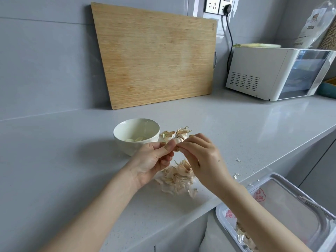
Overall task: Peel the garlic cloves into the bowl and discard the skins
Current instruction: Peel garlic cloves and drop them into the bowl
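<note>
Progress approx. midway, I judge: few peeled cloves in bowl (136, 135), left hand (154, 157) & right hand (198, 153) both pinched on one garlic clove (177, 141) above counter, unpeeled garlic (174, 134) beside bowl, skins (177, 179) piled on counter, some in bin (272, 206).

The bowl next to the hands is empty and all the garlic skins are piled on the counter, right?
Not quite. The head view shows the bowl already holds a few peeled cloves. The skins are indeed piled on the counter.
</note>
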Demonstrator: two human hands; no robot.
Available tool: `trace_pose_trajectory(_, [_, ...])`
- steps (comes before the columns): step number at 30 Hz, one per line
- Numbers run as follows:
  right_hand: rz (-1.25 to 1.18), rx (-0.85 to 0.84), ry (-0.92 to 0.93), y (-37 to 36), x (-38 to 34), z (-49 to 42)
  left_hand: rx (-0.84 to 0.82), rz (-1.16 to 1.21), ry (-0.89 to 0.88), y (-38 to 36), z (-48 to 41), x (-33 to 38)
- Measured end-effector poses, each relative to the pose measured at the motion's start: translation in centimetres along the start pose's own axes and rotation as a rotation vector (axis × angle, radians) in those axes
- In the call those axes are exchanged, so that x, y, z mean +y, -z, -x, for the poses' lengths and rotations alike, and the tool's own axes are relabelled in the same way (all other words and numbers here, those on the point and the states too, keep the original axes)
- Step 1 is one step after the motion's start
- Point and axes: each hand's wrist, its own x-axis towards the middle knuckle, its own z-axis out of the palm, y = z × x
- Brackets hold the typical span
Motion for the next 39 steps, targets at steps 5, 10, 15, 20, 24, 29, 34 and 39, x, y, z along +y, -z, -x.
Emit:
trace_pose_trajectory(5, [0.161, -0.089, 0.080, 0.3, -0.6, -0.6, 0.055, -0.016, -0.084, 0.0, -0.1, -0.4])
trace_pose_trajectory(10, [0.178, -0.085, 0.120, 0.5, -0.8, -0.7, 0.063, -0.037, -0.109, 0.0, -0.1, -0.5])
trace_pose_trajectory(15, [0.119, -0.052, 0.032, 0.3, -0.5, -0.2, 0.018, -0.113, -0.118, -0.1, 0.0, -0.3])
trace_pose_trajectory(20, [0.007, -0.050, -0.078, 0.7, 0.0, -0.3, -0.050, -0.163, -0.132, -0.3, 0.1, -0.2])
trace_pose_trajectory(24, [-0.011, -0.047, -0.257, 0.8, 0.5, -0.7, -0.085, -0.170, -0.106, -0.6, 0.2, -0.2])
trace_pose_trajectory(29, [0.012, -0.086, -0.457, 0.6, 1.7, -0.9, -0.060, -0.182, -0.073, -0.1, 0.1, 0.0])
trace_pose_trajectory(34, [0.090, -0.213, -0.424, 1.0, 1.9, -0.4, 0.001, -0.097, -0.113, -0.1, 0.1, 0.1])
trace_pose_trajectory(39, [0.029, -0.182, -0.383, 0.7, 1.0, -0.4, 0.077, -0.027, -0.125, -0.4, -0.1, -0.1])
